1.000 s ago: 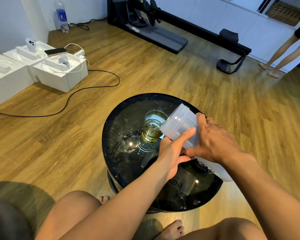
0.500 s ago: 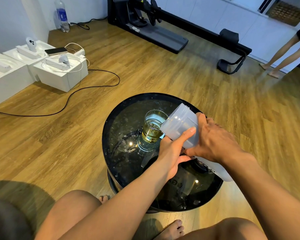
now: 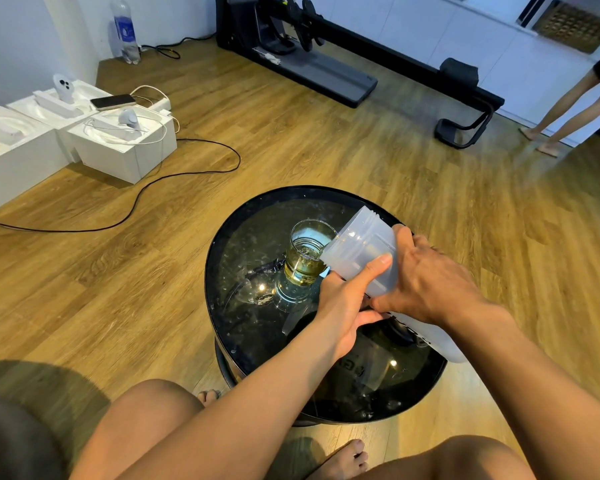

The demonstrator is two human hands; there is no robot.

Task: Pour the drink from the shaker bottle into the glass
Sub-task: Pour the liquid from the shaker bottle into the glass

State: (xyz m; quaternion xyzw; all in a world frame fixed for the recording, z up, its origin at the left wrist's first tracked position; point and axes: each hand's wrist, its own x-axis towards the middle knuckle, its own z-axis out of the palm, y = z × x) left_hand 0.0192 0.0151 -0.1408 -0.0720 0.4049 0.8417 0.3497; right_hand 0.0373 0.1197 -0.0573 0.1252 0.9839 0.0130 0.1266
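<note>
We grip the tilted shaker bottle (image 3: 364, 251) with both left hand (image 3: 343, 306) and right hand (image 3: 426, 282); its mouth meets the glass (image 3: 307, 258) just beyond our left fingers.

Both arms reach forward, left hand (image 3: 343, 306) cupping the shaker bottle (image 3: 364, 251) from below, right hand (image 3: 426, 282) clamped over it.

No text reads clearly. Black lettering on the shaker bottle (image 3: 361, 251) is mostly hidden under the right hand (image 3: 426, 282). The blue label on the water bottle (image 3: 124, 29), at 11 o'clock, is too small to read.
</note>
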